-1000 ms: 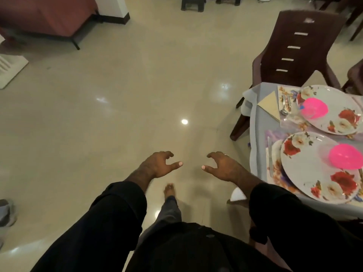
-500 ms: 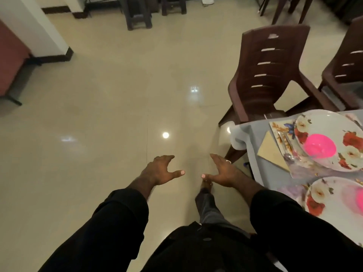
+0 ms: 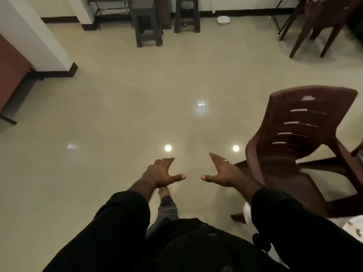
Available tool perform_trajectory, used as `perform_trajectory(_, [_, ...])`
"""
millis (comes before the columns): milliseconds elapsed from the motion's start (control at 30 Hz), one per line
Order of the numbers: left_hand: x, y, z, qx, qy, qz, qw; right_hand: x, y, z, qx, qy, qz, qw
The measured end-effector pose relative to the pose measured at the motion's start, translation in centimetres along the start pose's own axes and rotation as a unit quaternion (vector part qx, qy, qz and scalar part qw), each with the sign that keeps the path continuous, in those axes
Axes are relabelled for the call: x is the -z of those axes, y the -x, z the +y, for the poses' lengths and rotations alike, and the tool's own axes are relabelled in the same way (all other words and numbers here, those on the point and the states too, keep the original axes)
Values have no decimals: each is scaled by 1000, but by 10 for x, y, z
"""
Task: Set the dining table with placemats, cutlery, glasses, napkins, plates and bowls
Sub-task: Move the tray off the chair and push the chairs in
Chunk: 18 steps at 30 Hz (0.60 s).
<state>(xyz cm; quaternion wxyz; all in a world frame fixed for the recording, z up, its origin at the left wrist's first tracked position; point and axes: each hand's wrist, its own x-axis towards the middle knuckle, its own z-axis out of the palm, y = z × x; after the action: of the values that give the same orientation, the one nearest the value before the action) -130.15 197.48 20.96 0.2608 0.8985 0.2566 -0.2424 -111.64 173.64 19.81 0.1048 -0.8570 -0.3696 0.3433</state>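
Both empty, fingers spread: left hand (image 3: 159,173), right hand (image 3: 222,173). Table edge (image 3: 353,222) low to the right, nearer the right hand, behind chair (image 3: 302,146).

You look down on a glossy beige tiled floor (image 3: 98,114) with round ceiling lights mirrored in it. A dark brown plastic chair (image 3: 298,134) stands at right. Two dark stools (image 3: 147,22) sit along the far white wall, beside a black skirting line. A white pillar (image 3: 39,36) rises at left, with more brown chairs (image 3: 318,18) far right.
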Motion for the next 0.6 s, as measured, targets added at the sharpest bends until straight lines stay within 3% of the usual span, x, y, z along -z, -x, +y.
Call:
perform_trajectory(333, [169, -241, 4, -82, -67, -49, 993, 119, -186, 13, -122, -67, 11, 990])
perform_trajectory(600, [266, -417, 75, -117, -109, -79, 984, 218, -297, 66, -186, -133, 38, 973])
